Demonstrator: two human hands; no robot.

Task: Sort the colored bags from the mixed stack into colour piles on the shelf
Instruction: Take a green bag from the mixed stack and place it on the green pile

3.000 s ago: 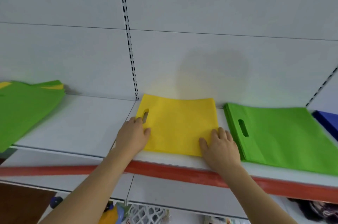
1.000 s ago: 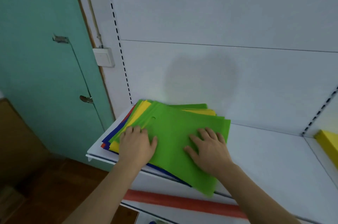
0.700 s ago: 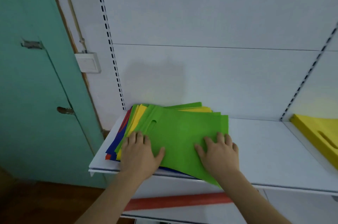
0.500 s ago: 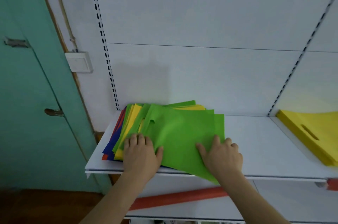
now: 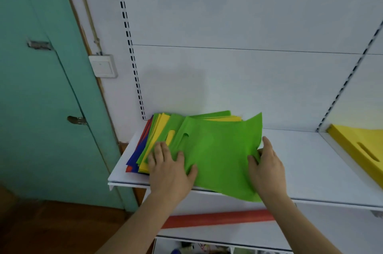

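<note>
Bags, non-woven, die-cut handle, assorted colours; entry taken mid-sort. Shelf (image 5: 306,160): white metal, slotted uprights behind, an orange-red rail (image 5: 217,218) showing below its front lip. Door (image 5: 41,88): teal, to the left of the unit, with a white wall switch (image 5: 103,66) between door frame and upright. Mixed stack (image 5: 153,142): lies at the shelf's left end, fanned, with green, yellow, blue and red edges showing. Top green bag (image 5: 217,156): uppermost of the stack, its near corner overhanging the shelf lip; half a second earlier it lay flat, and now its right edge is peeled up with the far right corner standing clear of the layers beneath. Yellow pile (image 5: 358,146): at the right of the shelf, well apart from the stack, partly out of view. Left hand (image 5: 169,167): fingers spread and straight, pressing flat on the stack's near left part, partly on the green bag. Right hand (image 5: 267,167): thumb on the upper face of the lifted edge and fingers behind it, pinching the green bag; previously it lay flat on the bag. Assessment: the change marks the separation of one bag from the stack, the left hand apparently holding the remainder down. The bag's likely destination is a green pile, not in view here; sorting appears far from finished, given the many layers left.
</note>
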